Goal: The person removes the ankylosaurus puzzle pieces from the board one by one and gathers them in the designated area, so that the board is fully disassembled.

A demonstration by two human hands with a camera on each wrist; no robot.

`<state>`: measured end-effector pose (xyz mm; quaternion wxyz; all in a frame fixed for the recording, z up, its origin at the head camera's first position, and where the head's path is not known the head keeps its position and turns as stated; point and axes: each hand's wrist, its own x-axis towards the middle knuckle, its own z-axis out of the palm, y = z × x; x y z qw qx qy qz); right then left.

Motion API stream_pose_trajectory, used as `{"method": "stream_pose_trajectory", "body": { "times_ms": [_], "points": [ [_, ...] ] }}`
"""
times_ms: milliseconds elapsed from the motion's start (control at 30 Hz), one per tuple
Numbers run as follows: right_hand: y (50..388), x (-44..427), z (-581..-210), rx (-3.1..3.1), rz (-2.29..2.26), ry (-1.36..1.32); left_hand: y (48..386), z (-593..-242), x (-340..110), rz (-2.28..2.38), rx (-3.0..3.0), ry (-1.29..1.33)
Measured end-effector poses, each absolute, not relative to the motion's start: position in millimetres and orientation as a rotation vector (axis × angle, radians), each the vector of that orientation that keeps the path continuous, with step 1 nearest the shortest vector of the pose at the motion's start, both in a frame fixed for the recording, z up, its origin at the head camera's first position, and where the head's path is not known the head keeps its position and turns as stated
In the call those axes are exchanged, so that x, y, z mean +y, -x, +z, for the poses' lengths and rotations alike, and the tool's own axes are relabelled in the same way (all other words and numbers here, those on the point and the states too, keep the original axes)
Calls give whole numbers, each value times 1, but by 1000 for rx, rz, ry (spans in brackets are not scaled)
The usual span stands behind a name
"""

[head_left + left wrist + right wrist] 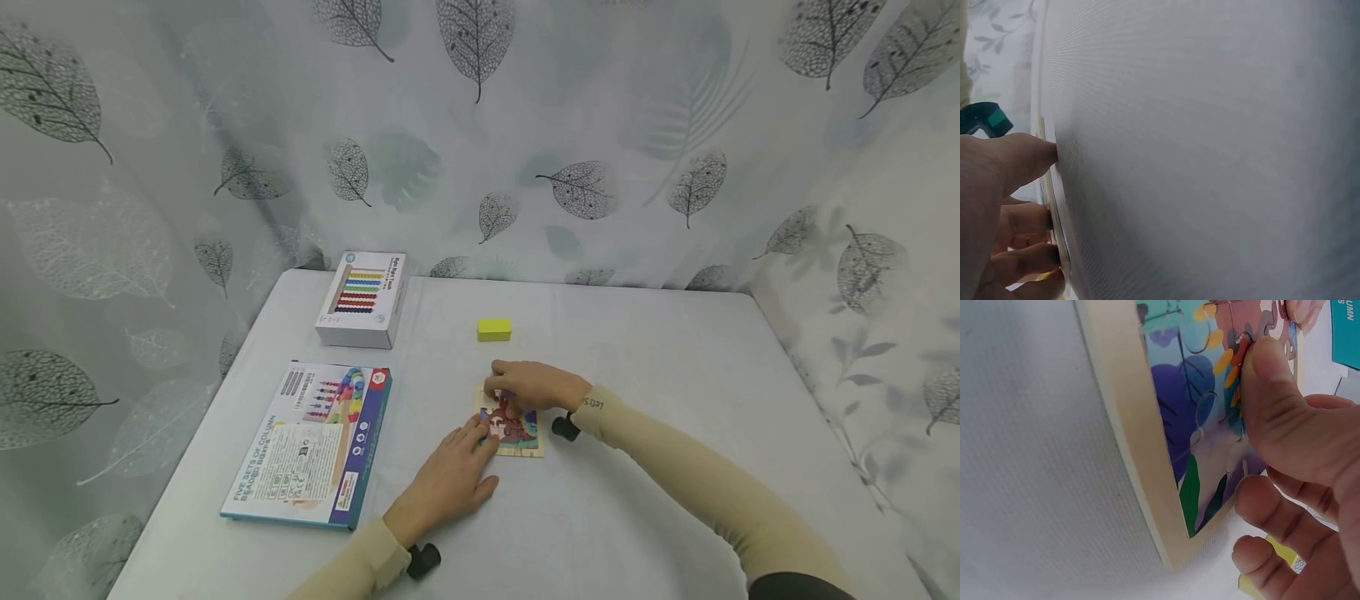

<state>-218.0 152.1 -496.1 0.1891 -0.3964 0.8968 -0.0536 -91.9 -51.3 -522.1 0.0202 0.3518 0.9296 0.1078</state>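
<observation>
A small framed jigsaw puzzle (517, 429) with a colourful picture lies flat on the table. My left hand (447, 477) rests with its fingertips on the puzzle's left edge, fingers fairly straight and thumb apart. From the upper right, my right hand (536, 385) reaches over the puzzle. In the right wrist view, the thumb of the right hand (1304, 431) presses on the fitted pieces (1197, 394), and its other fingers bend at the frame's far edge; whether they pinch a piece is hidden. In the left wrist view the left hand (1010, 212) touches the frame's edge (1054, 212).
Behind the puzzle stands a yellow block (493, 330). At the left lie a flat box with a blue edge (307, 446) and, farther back, a white box showing coloured bead rows (362, 300). A leaf-patterned cloth (450, 167) hangs around the table (637, 333).
</observation>
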Motion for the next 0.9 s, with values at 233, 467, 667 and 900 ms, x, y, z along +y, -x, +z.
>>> {"method": "stream_pose_trajectory", "body": {
  "times_ms": [233, 467, 667, 900],
  "points": [
    [217, 154, -492, 2512, -240, 1199, 91, -521, -52, 334, 2895, -1098],
    [220, 161, -490, 2501, -335, 1205, 92, -522, -50, 342, 2904, -1130],
    [223, 165, -487, 2523, -394, 1203, 93, -523, -50, 323, 2917, -1138],
    [225, 166, -489, 2493, -473, 1207, 91, -521, -52, 316, 2914, -1130]
  ]
}}
